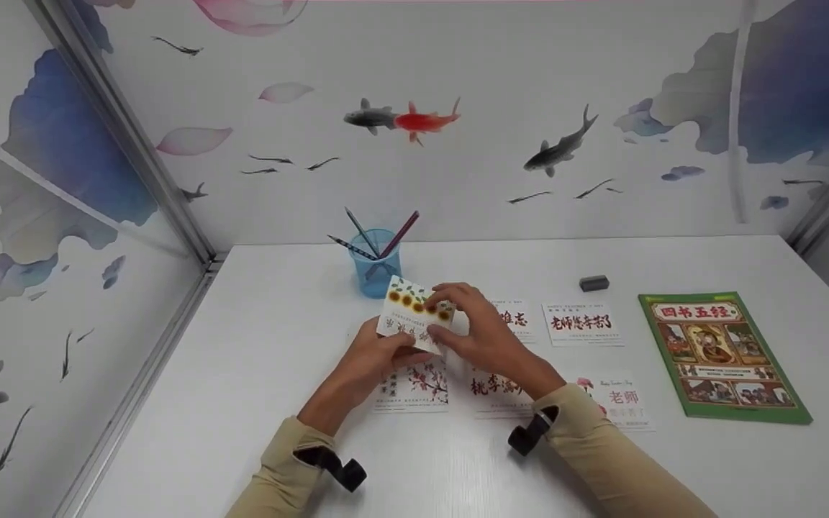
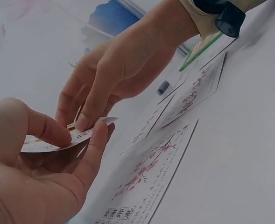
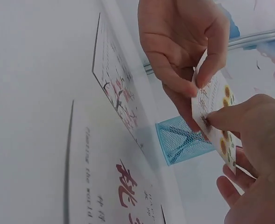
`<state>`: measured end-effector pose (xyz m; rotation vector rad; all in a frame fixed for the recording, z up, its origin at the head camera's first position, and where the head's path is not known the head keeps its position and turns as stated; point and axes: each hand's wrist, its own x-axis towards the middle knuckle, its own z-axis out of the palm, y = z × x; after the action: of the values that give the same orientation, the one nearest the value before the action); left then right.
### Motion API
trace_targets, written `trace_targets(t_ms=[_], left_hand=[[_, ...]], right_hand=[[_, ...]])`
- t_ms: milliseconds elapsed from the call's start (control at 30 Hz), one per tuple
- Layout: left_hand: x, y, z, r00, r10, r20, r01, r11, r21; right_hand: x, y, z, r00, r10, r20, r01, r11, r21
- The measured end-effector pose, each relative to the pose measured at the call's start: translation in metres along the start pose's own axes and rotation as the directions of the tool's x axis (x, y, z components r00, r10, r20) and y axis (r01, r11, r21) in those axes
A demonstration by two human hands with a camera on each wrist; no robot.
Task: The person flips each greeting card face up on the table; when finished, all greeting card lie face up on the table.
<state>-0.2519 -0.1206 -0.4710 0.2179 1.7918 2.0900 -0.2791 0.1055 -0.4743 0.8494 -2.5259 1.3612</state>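
Both hands hold a white card with a row of sunflowers (image 1: 404,306), raised above the table and tilted. My left hand (image 1: 371,356) pinches its lower left part, thumb on the printed face and fingers beneath. On the opposite side, my right hand (image 1: 483,331) grips the card between thumb and fingers; in the right wrist view that thumb presses the printed face. Below the hands lies a plum blossom card (image 1: 429,388), and beside it a card with red characters (image 1: 492,388), partly covered by the right forearm.
Several more cards lie to the right, among them a red-lettered card (image 1: 583,324) and a flower card (image 1: 627,403). Behind stands a blue mesh cup (image 1: 375,277) with pencils. A dark eraser (image 1: 594,283) and a green book (image 1: 727,356) are farther right.
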Motion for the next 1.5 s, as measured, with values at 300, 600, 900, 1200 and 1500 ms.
trace_targets(t_ms=[300, 600, 900, 1200, 1500], left_hand=[[-0.003, 0.007, -0.013, 0.999, 0.034, -0.023, -0.032, 0.996, 0.086], [0.0, 0.011, -0.014, 0.996, -0.042, -0.083, 0.052, 0.992, 0.119], [0.001, 0.008, -0.02, 0.979, 0.053, -0.199, -0.033, 0.994, 0.104], [0.005, 0.001, -0.022, 0.935, 0.229, -0.27, -0.008, 0.777, 0.63], [0.004, -0.001, -0.017, 0.954, 0.227, -0.197, 0.033, 0.573, 0.819]], right_hand=[[0.005, 0.0, -0.001, 0.992, 0.12, -0.039, -0.119, 0.992, 0.034], [0.006, 0.004, -0.008, 0.996, 0.079, -0.046, -0.078, 0.997, 0.018], [0.002, 0.007, -0.007, 0.991, 0.135, -0.009, -0.135, 0.991, 0.003], [-0.001, 0.004, -0.001, 0.989, 0.125, 0.074, -0.12, 0.99, -0.08], [-0.004, 0.002, 0.008, 0.979, 0.11, 0.171, -0.065, 0.965, -0.252]])
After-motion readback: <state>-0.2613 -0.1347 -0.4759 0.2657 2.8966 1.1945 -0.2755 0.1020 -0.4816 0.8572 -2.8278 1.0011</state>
